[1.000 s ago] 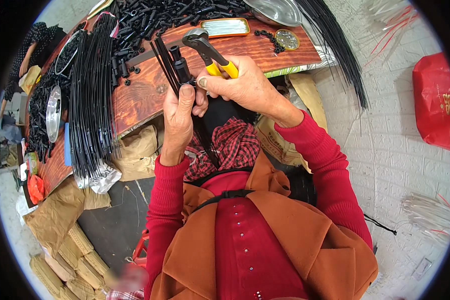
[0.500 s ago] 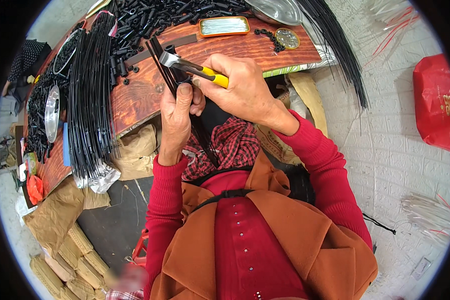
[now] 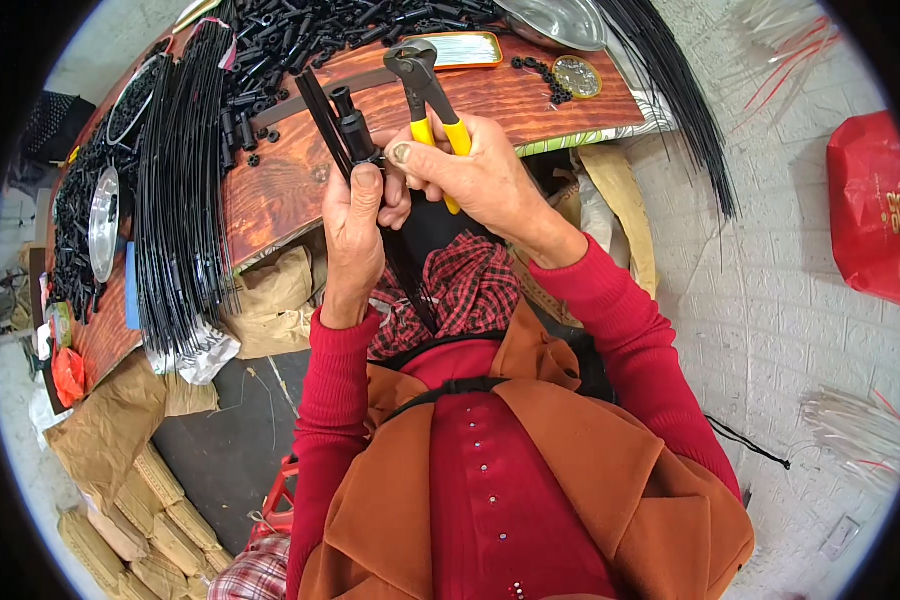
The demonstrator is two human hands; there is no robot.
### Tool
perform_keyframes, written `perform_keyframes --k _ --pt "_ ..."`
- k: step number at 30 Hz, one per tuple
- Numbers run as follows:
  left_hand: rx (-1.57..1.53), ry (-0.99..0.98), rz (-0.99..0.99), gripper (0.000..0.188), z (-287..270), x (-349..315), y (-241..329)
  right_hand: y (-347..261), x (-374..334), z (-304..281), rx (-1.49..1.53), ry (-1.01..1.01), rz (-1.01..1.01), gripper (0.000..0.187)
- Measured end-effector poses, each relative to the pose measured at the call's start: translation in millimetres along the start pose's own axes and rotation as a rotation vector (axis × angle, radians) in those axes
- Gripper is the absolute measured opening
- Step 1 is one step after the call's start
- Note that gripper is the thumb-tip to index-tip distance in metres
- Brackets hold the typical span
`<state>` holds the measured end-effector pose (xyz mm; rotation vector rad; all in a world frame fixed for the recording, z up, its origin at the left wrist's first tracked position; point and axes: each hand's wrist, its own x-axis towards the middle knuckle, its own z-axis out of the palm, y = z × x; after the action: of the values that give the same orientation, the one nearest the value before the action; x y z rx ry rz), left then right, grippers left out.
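Observation:
My left hand (image 3: 350, 240) is closed around thin black rods (image 3: 320, 112) and a stepped black plastic tube (image 3: 351, 122) that stands upright beside them. The rods' lower ends hang below my fist toward my lap. In my right hand (image 3: 505, 195) is a pair of end-cutting pincers (image 3: 425, 92) with yellow handles, held with the grey jaws pointing up and away from the tube. My right thumb and fingertips come together close to the tube's base, at my left fingers. Whether they pinch something small there, I cannot make out.
On the brown wooden table (image 3: 280, 185) lie heaped black plastic tubes (image 3: 320, 35), a bundle of long black rods (image 3: 180, 190), an orange-rimmed tray (image 3: 470, 37) of thin pale pieces and a round tin (image 3: 577, 77). A red bag (image 3: 870, 205) stands at right.
The pincers have swung up and right, off the tube they were against, so their jaws now point upward. My right fingertips have come to the tube's base. My left hand has barely moved.

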<state>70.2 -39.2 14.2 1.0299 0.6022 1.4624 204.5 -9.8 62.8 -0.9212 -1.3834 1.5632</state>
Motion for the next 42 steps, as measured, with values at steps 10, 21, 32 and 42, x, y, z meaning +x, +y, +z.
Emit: perform_keyframes --k 10,21,32,42 --pt "0.004 0.035 -0.017 0.036 0.7 2.4 -1.9 -5.7 -2.0 1.3 -0.007 -0.012 0.015 0.029" --pt "0.006 0.043 -0.016 0.035 -2.7 4.7 -5.7 -1.8 2.2 0.8 0.012 -0.003 0.023 0.029" --pt "0.013 0.048 -0.032 0.034 -5.2 8.5 -6.3 11.8 10.3 -3.6 -0.029 -0.003 -0.012 0.032" --pt "0.001 0.048 -0.027 0.033 -8.7 7.1 -8.7 9.0 8.6 -1.0 -0.021 0.004 0.007 0.031"
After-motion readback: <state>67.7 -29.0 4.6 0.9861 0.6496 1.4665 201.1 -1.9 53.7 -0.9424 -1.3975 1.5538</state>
